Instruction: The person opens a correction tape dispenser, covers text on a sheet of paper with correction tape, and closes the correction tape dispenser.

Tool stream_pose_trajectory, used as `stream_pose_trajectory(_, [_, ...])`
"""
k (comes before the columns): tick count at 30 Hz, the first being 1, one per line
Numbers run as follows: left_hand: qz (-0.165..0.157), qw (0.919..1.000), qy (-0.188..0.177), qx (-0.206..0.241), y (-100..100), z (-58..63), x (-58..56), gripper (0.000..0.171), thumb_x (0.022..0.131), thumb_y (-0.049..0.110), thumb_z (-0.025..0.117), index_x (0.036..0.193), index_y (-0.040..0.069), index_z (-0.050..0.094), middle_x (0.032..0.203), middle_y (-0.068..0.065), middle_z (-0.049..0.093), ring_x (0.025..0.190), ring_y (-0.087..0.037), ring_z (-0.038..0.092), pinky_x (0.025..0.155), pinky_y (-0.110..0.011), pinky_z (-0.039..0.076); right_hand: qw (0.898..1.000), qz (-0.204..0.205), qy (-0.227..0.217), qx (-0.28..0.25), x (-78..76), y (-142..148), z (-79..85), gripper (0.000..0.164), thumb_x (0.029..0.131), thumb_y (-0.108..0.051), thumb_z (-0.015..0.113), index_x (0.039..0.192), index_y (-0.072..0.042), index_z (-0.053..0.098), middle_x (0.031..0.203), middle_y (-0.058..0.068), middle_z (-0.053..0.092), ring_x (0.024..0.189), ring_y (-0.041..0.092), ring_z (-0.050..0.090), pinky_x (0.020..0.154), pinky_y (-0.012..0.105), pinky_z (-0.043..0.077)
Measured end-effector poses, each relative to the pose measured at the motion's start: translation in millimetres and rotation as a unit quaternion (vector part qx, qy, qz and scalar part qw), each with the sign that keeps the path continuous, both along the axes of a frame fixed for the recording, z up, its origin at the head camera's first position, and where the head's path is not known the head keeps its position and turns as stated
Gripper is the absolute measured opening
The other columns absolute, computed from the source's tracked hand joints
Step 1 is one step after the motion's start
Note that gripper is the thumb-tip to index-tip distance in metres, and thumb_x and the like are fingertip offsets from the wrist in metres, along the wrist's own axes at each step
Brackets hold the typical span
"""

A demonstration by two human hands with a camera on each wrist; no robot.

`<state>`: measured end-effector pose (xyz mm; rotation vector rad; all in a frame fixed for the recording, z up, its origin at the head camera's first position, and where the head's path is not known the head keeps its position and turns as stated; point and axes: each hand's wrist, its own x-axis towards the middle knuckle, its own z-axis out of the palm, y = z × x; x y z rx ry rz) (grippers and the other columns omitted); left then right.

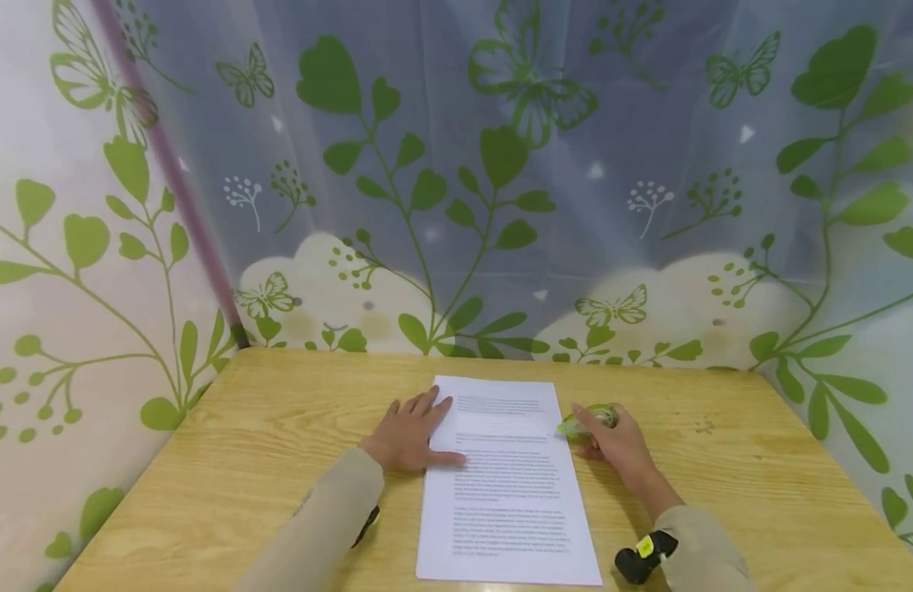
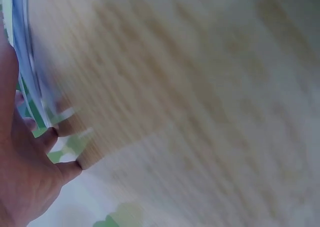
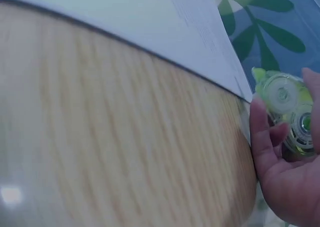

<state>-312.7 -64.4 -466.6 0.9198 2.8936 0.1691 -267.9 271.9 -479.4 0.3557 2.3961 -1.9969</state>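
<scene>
A stack of white printed paper [image 1: 508,493] lies on the wooden table, with a blank band between lines of text near its top. My left hand [image 1: 412,432] rests spread on the paper's left edge, thumb pointing inward across the text. In my right hand [image 1: 620,444] is a green, see-through correction tape dispenser [image 1: 592,419], gripped between thumb and fingers. Its tip overlaps the paper's right edge, level with the blank band. Two round reels show through the case of the correction tape [image 3: 282,94] in the right wrist view.
The wooden table [image 1: 278,411] reaches back to a curtain [image 1: 441,205] printed with leaves and butterflies, which also hangs along both sides. A black wrist device [image 1: 646,557] with a yellow label sits at the right cuff.
</scene>
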Motion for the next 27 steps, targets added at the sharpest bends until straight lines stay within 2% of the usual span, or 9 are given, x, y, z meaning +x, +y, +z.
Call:
stream_pose_trajectory(2, [-0.005, 0.9999, 0.004, -0.008, -1, -1.6, 0.1, 0.106, 0.075, 0.084, 0.043, 0.153, 0.015, 0.023, 0.157, -0.014, 0.016, 0.139, -0.035, 0.023, 0.105, -0.061, 0.021, 1.0, 0.001, 0.003, 0.011, -1.4, -5, -0.1, 0.063, 0.086, -0.048, 0.067, 0.12, -0.002, 0.041, 0.089, 0.011, 0.057, 0.072, 0.019, 0.066, 0.068, 0.029, 0.055])
stream_pose_trajectory(5, [-0.01, 0.9999, 0.006, -0.012, -2, -3.0, 0.6, 0.107, 0.074, 0.084, 0.044, 0.153, 0.015, 0.023, 0.157, -0.014, 0.017, 0.139, -0.036, 0.022, 0.105, -0.062, 0.021, 1.0, -0.006, 0.013, -0.001, -3.5, -12, -1.1, 0.066, 0.084, -0.041, 0.072, 0.125, 0.0, 0.04, 0.106, 0.017, 0.057, 0.08, 0.018, 0.066, 0.071, 0.028, 0.054])
stream_pose_trajectory(9, [-0.008, 0.9998, 0.006, -0.017, 0, -2.8, 0.9, 0.107, 0.074, 0.085, 0.044, 0.153, 0.015, 0.024, 0.156, -0.013, 0.019, 0.14, -0.036, 0.021, 0.105, -0.062, 0.02, 0.999, -0.03, 0.021, 0.002, -4.4, -19, -3.8, 0.078, 0.081, -0.04, 0.076, 0.133, 0.001, 0.035, 0.114, 0.02, 0.051, 0.085, 0.016, 0.063, 0.071, 0.026, 0.054])
stream_pose_trajectory(17, [-0.004, 0.9992, 0.017, -0.035, 1, -4.9, -0.1, 0.106, 0.074, 0.086, 0.041, 0.153, 0.016, 0.025, 0.156, -0.012, 0.02, 0.14, -0.035, 0.02, 0.105, -0.061, 0.02, 0.997, -0.035, 0.03, 0.057, -4.5, -23, -9.6, 0.075, 0.085, -0.047, 0.069, 0.13, 0.003, 0.038, 0.113, 0.021, 0.052, 0.09, 0.022, 0.062, 0.07, 0.025, 0.054])
stream_pose_trajectory(27, [-0.002, 0.9991, 0.017, -0.038, 2, -3.6, 0.6, 0.108, 0.072, 0.086, 0.042, 0.152, 0.015, 0.026, 0.156, -0.013, 0.021, 0.14, -0.036, 0.02, 0.105, -0.062, 0.021, 0.994, -0.029, 0.033, 0.097, -3.1, -26, -7.5, 0.072, 0.088, -0.044, 0.067, 0.131, 0.004, 0.036, 0.111, 0.022, 0.053, 0.075, 0.018, 0.067, 0.067, 0.025, 0.054])
